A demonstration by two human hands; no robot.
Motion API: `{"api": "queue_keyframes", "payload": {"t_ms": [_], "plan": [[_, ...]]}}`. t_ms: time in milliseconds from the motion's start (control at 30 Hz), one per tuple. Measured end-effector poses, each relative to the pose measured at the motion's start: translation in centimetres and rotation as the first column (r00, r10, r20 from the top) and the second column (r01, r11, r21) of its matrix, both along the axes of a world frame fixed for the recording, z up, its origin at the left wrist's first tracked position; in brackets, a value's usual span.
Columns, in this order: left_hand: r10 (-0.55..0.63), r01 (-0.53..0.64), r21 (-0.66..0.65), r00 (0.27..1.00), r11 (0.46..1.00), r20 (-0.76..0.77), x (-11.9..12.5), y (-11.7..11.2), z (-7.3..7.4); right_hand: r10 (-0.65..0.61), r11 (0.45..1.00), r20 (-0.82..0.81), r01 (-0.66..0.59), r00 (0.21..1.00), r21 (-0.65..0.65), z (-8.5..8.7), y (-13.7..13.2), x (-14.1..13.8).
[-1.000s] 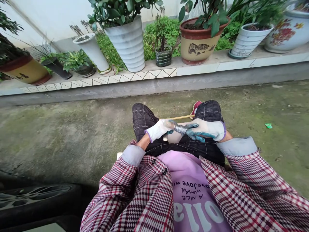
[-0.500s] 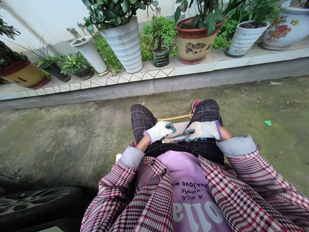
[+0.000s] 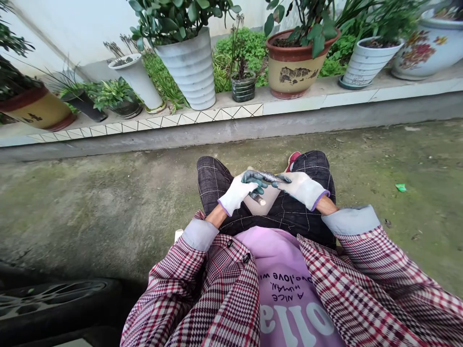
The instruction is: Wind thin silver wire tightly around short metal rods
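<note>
Both my hands wear white gloves with blue-green palms and meet above my lap. My left hand [image 3: 248, 187] is closed, fingers curled round a short stick [image 3: 261, 201] whose pale, wood-like end pokes out below. Between the hands slants a rod wrapped in silvery wire [image 3: 266, 176]; its left end passes behind my left fingers. My right hand [image 3: 294, 184] pinches the right end of that wrapped rod. Whether stick and wrapped rod are one piece is hidden by my left fingers. Beneath lies a flat pale surface [image 3: 264, 208] between my thighs.
Potted plants line a tiled ledge ahead, among them a tall white ribbed pot [image 3: 191, 72] and a brown-rimmed pot [image 3: 298, 72]. A green scrap [image 3: 401, 187] lies on the concrete floor at right. A wheel [image 3: 54, 299] stands at lower left.
My hands have come closer together and slightly forward. The wire-wrapped rod has moved up and tilted, its left part now at my left hand. The thin yellow stick across my knees is no longer plainly visible.
</note>
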State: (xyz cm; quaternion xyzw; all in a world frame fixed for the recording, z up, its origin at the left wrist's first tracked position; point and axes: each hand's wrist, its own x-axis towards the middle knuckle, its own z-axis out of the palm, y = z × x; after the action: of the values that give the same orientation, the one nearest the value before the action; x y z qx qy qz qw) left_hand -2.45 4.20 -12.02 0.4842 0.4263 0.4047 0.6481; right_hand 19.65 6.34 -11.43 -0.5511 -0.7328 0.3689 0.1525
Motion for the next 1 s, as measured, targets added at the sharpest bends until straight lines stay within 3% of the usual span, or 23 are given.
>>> {"api": "queue_keyframes", "payload": {"t_ms": [100,200,467,633,733,867,933,1000], "plan": [[0.051,-0.046,-0.044,0.992,0.998,0.112,-0.2,0.4,0.4,-0.150,0.987,-0.198,0.135,0.969,-0.087,0.6,-0.5,-0.6],[0.044,-0.038,-0.050,0.991,0.998,0.126,-0.5,0.9,0.6,-0.248,0.955,-0.400,0.152,0.883,-0.256,1.1,-1.2,-1.4],[0.042,-0.046,0.016,0.982,0.999,0.185,-0.9,0.8,1.3,-0.261,0.938,-0.551,0.072,0.792,-0.340,1.8,-2.0,-2.2],[0.151,-0.101,-0.142,0.899,0.985,0.410,-2.0,1.7,1.4,-0.286,0.929,-0.676,0.024,0.679,-0.369,2.1,-2.1,-1.6],[0.172,-0.167,-0.043,0.935,0.985,0.311,-2.2,1.9,0.9,-0.279,0.927,-0.733,-0.027,0.621,-0.375,2.6,-2.4,-1.5],[0.043,-0.029,0.249,0.998,0.968,-0.051,-0.5,0.4,0.0,-0.283,0.921,-0.761,-0.056,0.583,-0.385,3.7,-3.2,-2.1],[0.046,-0.012,0.224,0.988,0.974,-0.146,0.4,-0.4,-0.2,-0.287,0.922,-0.770,-0.055,0.570,-0.384,4.2,-3.8,-2.6],[0.072,-0.054,0.158,0.991,0.986,-0.109,0.9,-0.7,0.0,-0.296,0.926,-0.785,-0.039,0.544,-0.376,4.7,-4.1,-2.8]]}}
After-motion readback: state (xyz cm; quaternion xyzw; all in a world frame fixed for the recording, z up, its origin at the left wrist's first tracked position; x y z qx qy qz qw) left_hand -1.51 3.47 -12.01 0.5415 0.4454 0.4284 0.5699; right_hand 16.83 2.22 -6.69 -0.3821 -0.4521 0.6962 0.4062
